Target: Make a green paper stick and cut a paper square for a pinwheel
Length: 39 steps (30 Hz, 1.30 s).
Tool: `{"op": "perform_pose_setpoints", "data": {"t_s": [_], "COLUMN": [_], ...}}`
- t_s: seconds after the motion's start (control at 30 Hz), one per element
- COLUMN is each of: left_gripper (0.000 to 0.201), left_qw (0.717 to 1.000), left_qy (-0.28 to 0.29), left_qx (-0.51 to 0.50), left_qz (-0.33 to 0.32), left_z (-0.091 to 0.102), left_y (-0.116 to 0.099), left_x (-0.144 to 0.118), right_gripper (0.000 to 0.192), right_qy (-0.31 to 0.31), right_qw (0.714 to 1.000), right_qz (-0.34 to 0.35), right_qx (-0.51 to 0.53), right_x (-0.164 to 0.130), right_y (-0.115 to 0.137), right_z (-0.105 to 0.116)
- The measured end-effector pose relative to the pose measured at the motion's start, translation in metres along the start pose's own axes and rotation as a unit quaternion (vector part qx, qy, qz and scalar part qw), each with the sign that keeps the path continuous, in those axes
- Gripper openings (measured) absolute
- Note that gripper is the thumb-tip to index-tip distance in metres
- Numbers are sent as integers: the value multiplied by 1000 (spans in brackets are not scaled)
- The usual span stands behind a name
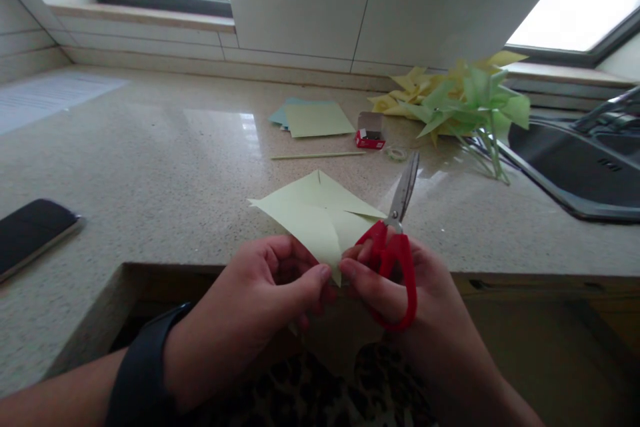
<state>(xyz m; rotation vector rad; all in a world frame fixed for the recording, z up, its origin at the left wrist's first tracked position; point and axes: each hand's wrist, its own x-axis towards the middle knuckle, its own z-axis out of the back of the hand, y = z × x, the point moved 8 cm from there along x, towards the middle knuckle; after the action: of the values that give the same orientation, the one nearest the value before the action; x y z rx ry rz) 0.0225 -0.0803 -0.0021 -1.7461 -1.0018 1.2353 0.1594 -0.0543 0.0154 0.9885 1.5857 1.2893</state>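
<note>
Lower centre: left hand (260,293) is pinching the near corner of the pale green paper square (320,213), holding it over the table (165,167) edge. Right hand (400,287) is gripping red scissors (395,240), blades closed, fingers also touching paper. Likely mid-cutting/folding a pinwheel; next needs blades opening, aligned on a diagonal.

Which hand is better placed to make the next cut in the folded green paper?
Probably the right hand: the red-handled scissors already hang from it, blades pointing away. The left hand pinches the paper by its near corner, steadying it.

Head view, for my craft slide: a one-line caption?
Both hands pinch folded pale green paper; the right also holds red scissors.
</note>
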Motion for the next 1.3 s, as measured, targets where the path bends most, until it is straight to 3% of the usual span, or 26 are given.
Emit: {"op": "perform_pose_setpoints", "data": {"t_s": [0.3, 0.57, 0.7, 0.83, 0.97, 1.1, 1.2, 1.3], "left_gripper": [21, 20, 18, 15, 11, 13, 18, 22], "left_qw": [999, 998, 998, 995, 987, 963, 937, 908], "left_qy": [37, 46, 55, 68, 70, 97, 90, 55], "left_qx": [-35, -42, -1, 62, 143, 247, 337, 415], "left_qz": [-13, -28, -39, -31, 3, 35, 34, -4], "left_z": [-4, -6, -5, -5, -1, 3, 14, 26], "left_y": [6, 4, 0, -3, -7, -14, -21, -35], "left_x": [3, 4, 6, 8, 7, 5, 6, 11], "right_gripper": [24, 26, 22, 24, 26, 32, 34, 37], "right_qy": [2, -10, -17, -65, -151, -236, -262, -258], "right_qw": [996, 998, 999, 994, 973, 950, 942, 947], "right_qz": [7, 20, 26, 25, 41, 4, 0, -19], "right_qx": [85, 54, -9, -83, -168, -205, -210, -190], "right_x": [-3, -1, -4, -13, -26, -37, -42, -42], "right_y": [-9, -9, -9, -8, -1, -5, -7, -11], "right_z": [-1, 0, 5, 30, 74, 117, 130, 129]}}
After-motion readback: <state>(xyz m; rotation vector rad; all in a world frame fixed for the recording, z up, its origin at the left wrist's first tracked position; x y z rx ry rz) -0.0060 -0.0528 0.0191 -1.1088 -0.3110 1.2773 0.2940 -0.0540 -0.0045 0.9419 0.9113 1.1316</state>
